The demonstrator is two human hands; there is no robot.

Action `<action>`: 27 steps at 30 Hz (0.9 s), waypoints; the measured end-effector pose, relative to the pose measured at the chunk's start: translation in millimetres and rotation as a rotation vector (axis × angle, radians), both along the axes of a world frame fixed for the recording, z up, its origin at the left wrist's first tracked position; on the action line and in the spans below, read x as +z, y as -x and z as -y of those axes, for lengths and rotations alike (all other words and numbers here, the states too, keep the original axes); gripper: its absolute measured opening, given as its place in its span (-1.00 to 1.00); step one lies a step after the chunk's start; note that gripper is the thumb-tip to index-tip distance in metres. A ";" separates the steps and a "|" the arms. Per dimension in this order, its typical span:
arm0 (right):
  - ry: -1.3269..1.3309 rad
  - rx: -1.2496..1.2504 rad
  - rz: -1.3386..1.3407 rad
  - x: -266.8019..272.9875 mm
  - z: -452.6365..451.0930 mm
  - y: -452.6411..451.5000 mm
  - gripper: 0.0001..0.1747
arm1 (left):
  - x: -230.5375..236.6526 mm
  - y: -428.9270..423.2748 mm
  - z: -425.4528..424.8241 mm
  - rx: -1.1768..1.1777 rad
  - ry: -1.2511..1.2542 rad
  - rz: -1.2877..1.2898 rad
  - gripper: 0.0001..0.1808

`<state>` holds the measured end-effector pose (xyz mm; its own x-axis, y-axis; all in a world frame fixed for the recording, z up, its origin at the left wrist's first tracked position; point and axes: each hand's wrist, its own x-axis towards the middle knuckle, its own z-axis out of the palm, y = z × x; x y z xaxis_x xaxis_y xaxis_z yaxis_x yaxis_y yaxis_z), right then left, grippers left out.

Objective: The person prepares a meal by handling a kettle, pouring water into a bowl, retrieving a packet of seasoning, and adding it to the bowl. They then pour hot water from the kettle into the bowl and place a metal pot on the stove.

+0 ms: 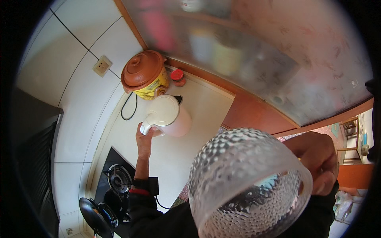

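Note:
My left hand (145,138) grips the handle of a cream and pale pink electric kettle (178,122) on the light countertop. The kettle's lid is shut, and its dark spout opening faces the back of the counter. Close to the camera, a textured clear cup (250,184) fills the lower right, tilted so that its open rim shows. My right hand (318,160) is closed at the cup's right side; the cup hides part of the fingers, and a handle cannot be made out.
Behind the kettle stand a yellow slow cooker (151,86) with a brown clay lid and a small red-lidded jar (178,78). A black gas stove (111,184) carries a dark pan (95,217) at lower left. A frosted-glass cabinet door (268,59) borders the counter.

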<state>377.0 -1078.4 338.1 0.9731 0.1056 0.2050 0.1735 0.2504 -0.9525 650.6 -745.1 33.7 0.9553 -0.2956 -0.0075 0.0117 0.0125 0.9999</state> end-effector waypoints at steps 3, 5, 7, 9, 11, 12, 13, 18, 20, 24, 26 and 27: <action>0.003 -0.061 0.004 8.5 -11.7 7.1 -0.63 | -10.2 11.1 -10.8 0.129 -0.302 0.273 -0.52; 0.032 -0.146 -0.001 12.7 -20.1 13.1 -0.63 | -18.3 27.1 -20.8 0.248 -0.389 0.240 -0.50; 0.066 -0.240 -0.003 17.3 -28.9 19.6 -0.62 | -24.7 52.3 -34.2 0.359 -0.457 0.201 -0.51; 0.102 -0.354 -0.028 20.3 -38.1 26.7 -0.60 | -32.9 83.2 -48.0 0.422 -0.477 0.194 -0.52; 0.138 -0.468 -0.069 23.5 -47.3 34.1 -0.57 | -43.9 115.4 -58.6 0.472 -0.493 0.177 -0.54; 0.150 -0.522 -0.093 25.1 -51.4 38.1 -0.55 | -48.6 130.3 -65.4 0.488 -0.500 0.164 -0.55; 0.159 -0.577 -0.117 25.8 -55.1 41.6 -0.53 | -52.7 145.9 -72.2 0.502 -0.510 0.152 -0.56; 0.208 -0.423 -0.081 21.8 -47.6 49.2 -0.54 | -65.8 202.6 -86.0 0.559 -0.554 0.064 -0.59; 0.218 -0.244 -0.024 17.2 -36.1 47.9 -0.58 | -64.7 212.5 -86.2 0.559 -0.552 0.106 -0.60; 0.218 0.027 0.074 25.7 -4.6 55.8 -0.64 | -57.7 229.1 -80.0 0.603 -0.533 0.084 -0.63; 0.220 0.142 0.115 35.3 12.6 61.0 -0.66 | -54.5 241.5 -76.8 0.628 -0.529 0.068 -0.63; 0.225 0.189 0.131 39.1 20.1 63.7 -0.67 | -54.2 249.5 -74.5 0.639 -0.528 0.063 -0.64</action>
